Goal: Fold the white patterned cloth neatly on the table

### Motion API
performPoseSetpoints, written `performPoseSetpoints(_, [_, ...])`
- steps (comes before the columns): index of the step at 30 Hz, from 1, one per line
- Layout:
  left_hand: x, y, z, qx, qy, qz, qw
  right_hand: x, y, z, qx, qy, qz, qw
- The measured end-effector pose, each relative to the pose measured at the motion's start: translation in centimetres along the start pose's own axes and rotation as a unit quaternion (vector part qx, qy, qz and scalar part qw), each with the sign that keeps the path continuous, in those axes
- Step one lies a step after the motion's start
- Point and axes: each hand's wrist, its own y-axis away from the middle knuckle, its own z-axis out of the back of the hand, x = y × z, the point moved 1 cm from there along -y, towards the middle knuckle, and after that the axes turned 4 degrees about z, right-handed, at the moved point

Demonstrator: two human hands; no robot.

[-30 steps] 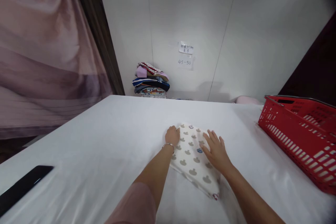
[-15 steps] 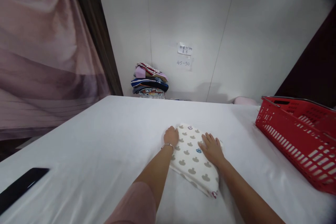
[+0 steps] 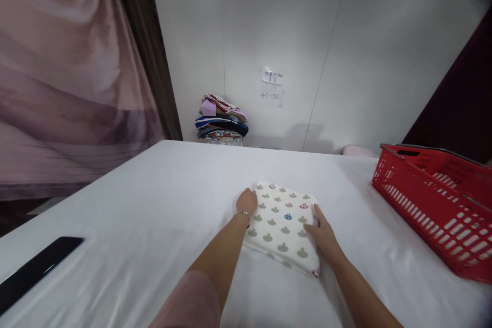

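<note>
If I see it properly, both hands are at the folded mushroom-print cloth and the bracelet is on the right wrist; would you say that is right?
Not quite: the head view shows the bracelet on the left wrist, not the right. The left hand and right hand are indeed at the folded mushroom-print cloth.

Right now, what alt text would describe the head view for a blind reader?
A person's left hand and right hand touch opposite edges of a folded white cloth with small motifs, on a white surface. A red basket stands at right; stacked fabrics sit beyond the far edge.
</note>
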Motion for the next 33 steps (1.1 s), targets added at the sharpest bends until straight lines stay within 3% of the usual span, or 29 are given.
performPoseSetpoints(4, [2.9, 1.5, 1.4, -0.025, -0.011, 0.035, 0.999, 1.4, -3.6, -0.5, 0.06, -0.043, 0.071, 0.995])
performPoseSetpoints(8, [4.4, 2.6, 2.5, -0.043, -0.022, 0.047, 0.998, 2.3, -5.3, -1.3, 0.094, 0.125, 0.092, 0.983])
performPoseSetpoints(13, [2.9, 3.2, 3.1, -0.099, -0.031, 0.004, 0.995, 5.5, -2.6, -2.9, 0.089, 0.305, 0.213, 0.924])
performPoseSetpoints(16, [1.1, 3.6, 2.4, -0.125, -0.049, -0.14, 0.981, 6.8, -0.5, -4.4, 0.116, 0.345, 0.243, 0.899])
performPoseSetpoints(18, [0.6, 3.6, 1.5, -0.11, -0.067, -0.21, 0.969, 6.7, 0.6, -5.4, 0.147, 0.371, 0.242, 0.884])
performPoseSetpoints(21, [1.0, 3.2, 0.2, -0.055, -0.084, -0.154, 0.983, 5.8, 1.5, -6.8, 0.188, 0.396, 0.239, 0.866])
performPoseSetpoints(23, [1.5, 2.8, -0.3, -0.032, -0.089, -0.11, 0.989, 5.4, 1.8, -7.2, 0.197, 0.4, 0.236, 0.863])
performPoseSetpoints(27, [1.8, 2.5, -0.4, -0.032, -0.103, -0.103, 0.989, 5.7, 1.0, -6.4, 0.221, 0.386, 0.21, 0.871])
performPoseSetpoints(31, [1.5, 2.8, -0.2, -0.034, -0.104, -0.107, 0.988, 5.1, -1.3, -4.3, 0.131, 0.379, 0.179, 0.898])
performPoseSetpoints(33, [1.4, 3.0, 0.0, -0.035, -0.102, -0.106, 0.988, 3.9, -2.4, -3.7, 0.12, 0.357, 0.152, 0.914])
